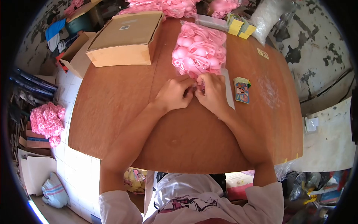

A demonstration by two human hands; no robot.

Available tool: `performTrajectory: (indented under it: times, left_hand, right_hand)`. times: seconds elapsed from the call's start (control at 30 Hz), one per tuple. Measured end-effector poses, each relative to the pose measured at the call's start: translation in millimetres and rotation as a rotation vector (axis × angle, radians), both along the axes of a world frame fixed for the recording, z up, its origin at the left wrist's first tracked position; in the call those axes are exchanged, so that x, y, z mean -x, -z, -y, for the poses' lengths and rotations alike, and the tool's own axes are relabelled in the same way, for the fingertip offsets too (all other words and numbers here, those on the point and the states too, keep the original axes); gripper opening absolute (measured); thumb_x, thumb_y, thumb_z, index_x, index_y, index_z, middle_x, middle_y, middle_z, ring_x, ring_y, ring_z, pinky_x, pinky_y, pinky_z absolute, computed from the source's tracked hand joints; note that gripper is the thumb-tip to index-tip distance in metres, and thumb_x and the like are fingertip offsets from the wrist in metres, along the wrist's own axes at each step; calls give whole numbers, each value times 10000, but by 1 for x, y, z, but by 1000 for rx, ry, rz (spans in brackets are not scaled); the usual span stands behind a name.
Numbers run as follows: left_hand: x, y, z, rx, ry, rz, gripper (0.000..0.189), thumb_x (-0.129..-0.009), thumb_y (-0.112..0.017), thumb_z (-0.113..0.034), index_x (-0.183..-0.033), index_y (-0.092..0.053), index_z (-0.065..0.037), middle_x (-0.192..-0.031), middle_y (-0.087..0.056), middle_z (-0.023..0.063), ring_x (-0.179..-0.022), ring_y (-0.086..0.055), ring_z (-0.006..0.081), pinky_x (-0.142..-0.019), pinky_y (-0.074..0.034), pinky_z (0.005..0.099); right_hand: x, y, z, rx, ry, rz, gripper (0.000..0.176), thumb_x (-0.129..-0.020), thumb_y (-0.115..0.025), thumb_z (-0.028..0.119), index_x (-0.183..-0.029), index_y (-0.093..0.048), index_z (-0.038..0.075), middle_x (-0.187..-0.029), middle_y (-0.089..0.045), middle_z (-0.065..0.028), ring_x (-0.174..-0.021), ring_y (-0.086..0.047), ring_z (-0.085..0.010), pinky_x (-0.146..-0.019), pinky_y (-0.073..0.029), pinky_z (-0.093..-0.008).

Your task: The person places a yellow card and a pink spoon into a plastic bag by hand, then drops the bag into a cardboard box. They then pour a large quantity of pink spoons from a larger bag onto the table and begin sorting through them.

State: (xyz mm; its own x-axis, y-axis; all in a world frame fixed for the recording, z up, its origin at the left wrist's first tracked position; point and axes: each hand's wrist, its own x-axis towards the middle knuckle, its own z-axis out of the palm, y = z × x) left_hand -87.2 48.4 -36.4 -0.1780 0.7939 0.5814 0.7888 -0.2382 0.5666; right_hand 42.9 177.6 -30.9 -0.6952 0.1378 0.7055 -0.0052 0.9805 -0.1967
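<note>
— Fingers (189,89)?
— Curled inward and bunched together, tip to tip, on both the left hand (172,94) and the right hand (214,93); pinched on the near end of a clear bag (199,48).
— Inside it?
— Packed tight with pink plastic pieces (194,43), rounded and looped; exact shape too small to tell.
— And lying where?
— Flat on a round brown table (179,142), just past the middle, lengthwise away from the person; near end under the knuckles, far end close to the table's back edge.
— Around the hands?
— Just right of the right hand, a small stack of printed cards (242,90), apart from the wrist. Left of the bag, a tan cardboard box (125,37) with a small label on top, near but not touching. Along the far edge, yellow pads (241,27), a white sack (266,16) and more pink bags (167,6).
— Off the table?
— Down on the tiled floor at left, a loose pink heap (46,121) beside flattened cardboard (35,168). Nearest the camera, white sleeves (112,207) and a printed shirt front.
</note>
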Motion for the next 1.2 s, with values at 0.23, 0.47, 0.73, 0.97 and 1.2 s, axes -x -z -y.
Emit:
performTrajectory:
  times: [0.23, 0.47, 0.73, 0.97, 1.2]
  left_hand:
    - [-3, 1, -4, -44, -203, -259, 183, -755, -689, -58, -933, -650, -74, -893, -614, 84, -786, -633, 294, -695, -507, 406]
    - [1, 11, -13, -179, -198, -187, 160, -755, -745, -46, -901, -686, -74, -866, -626, 66, -769, -624, 272, -709, -486, 381]
    - [0, 6, -9, -152, -188, -185, 171, -746, -760, 3, -905, -704, -27, -891, -660, 91, -788, -653, 274, -690, -528, 366]
    - [-4, 7, -10, -143, -197, -139, 180, -745, -749, 54, -907, -706, -10, -878, -671, 98, -776, -675, 266, -675, -547, 336]
    - [-5, 4, -8, -117, -198, -104, 167, -740, -753, 58, -888, -708, -4, -880, -686, 101, -764, -680, 248, -667, -548, 329]
  right_hand:
    - [-1, 5, -7, 4, -32, -10, 352, -690, -698, 17, -984, -522, 100, -854, -617, -30, -768, -592, -213, -780, -352, -380]
    - [0, 10, -7, 389, -16, -159, 248, -729, -627, -11, -949, -553, 74, -804, -595, -39, -714, -575, -214, -755, -358, -363]
    - [-13, -7, -11, 55, -105, -62, 119, -782, -670, 45, -884, -628, 90, -765, -574, -31, -744, -566, -217, -753, -375, -372]
    - [-10, 5, -16, 118, -125, -76, 110, -824, -653, 45, -889, -577, 91, -807, -591, -36, -791, -566, -234, -800, -375, -380]
    - [-15, -3, -14, 162, -99, -132, 184, -810, -663, 31, -958, -568, 82, -862, -605, -49, -839, -583, -248, -816, -387, -389]
